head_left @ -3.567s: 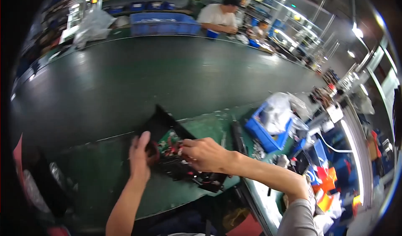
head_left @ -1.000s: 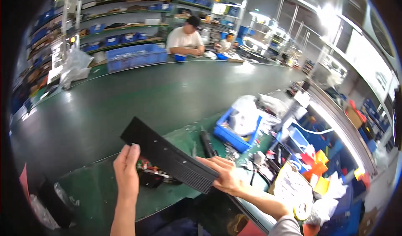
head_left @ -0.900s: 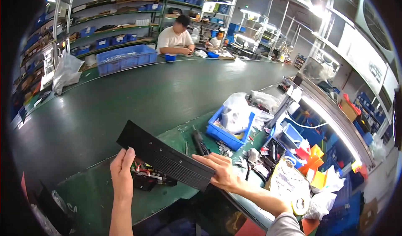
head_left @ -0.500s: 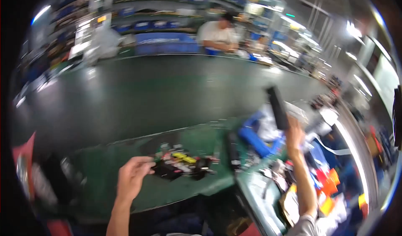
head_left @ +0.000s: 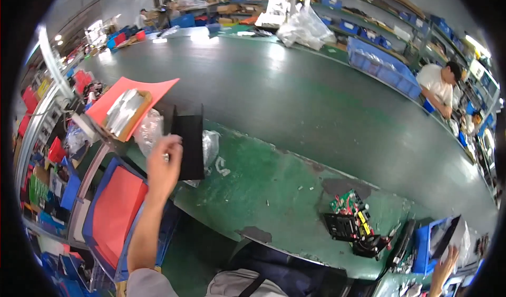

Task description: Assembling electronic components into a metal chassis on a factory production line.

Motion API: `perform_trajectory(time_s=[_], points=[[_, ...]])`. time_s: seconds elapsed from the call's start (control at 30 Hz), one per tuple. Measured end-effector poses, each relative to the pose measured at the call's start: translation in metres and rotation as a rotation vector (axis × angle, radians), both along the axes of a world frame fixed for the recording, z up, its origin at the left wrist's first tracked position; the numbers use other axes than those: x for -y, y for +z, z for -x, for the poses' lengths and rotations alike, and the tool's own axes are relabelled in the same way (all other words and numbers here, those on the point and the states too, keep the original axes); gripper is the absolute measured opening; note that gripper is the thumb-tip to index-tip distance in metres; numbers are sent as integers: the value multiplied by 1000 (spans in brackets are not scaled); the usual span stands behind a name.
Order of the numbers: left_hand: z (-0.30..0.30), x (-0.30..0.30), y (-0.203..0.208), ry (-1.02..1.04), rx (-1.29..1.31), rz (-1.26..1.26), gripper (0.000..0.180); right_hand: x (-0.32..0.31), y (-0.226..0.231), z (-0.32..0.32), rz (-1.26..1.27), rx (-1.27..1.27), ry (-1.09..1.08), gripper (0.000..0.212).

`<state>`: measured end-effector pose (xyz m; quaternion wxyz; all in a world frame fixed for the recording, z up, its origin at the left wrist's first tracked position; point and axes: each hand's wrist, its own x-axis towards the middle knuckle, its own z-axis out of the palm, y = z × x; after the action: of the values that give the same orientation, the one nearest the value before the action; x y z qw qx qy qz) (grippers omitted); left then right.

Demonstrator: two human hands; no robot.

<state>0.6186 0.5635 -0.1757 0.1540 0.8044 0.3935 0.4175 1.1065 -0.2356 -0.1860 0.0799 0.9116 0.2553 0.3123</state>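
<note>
My left hand (head_left: pixel 164 168) is over the left edge of a black open-topped box (head_left: pixel 188 147), its fingers curled together and slightly blurred. A tiny shiny spot shows at the fingers, too small to name. At the far right my right hand (head_left: pixel 445 268) grips the lower edge of a flat black panel (head_left: pixel 452 237), tilted over a blue bin (head_left: pixel 423 248). Between the hands, on the green bench (head_left: pixel 263 191), lies an opened electronic assembly with a green circuit board (head_left: pixel 345 202), black housing (head_left: pixel 340 227) and yellow parts (head_left: pixel 363 222).
A long black bar (head_left: pixel 405 242) lies beside the blue bin. Clear plastic bags (head_left: pixel 150 133) flank the black box. A red sheet with a cardboard tray (head_left: pixel 138 117) stands behind it; a blue crate with red sheets (head_left: pixel 113 212) is at left. Across the dark belt a person (head_left: pixel 438 83) sits working.
The view has swung left. My left hand has gone from the electronic assembly to the black box. My right hand has lowered the black panel toward the blue bin.
</note>
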Motion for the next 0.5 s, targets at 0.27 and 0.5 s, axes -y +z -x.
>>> perform_trajectory(time_s=[0.27,0.5], points=[[68,-141,-60,131,-200,198,55,-290,49,110,-332,-636,318,31],[55,-144,-98,46,-179,176,61,-333,14,117,-116,-789,450,29]])
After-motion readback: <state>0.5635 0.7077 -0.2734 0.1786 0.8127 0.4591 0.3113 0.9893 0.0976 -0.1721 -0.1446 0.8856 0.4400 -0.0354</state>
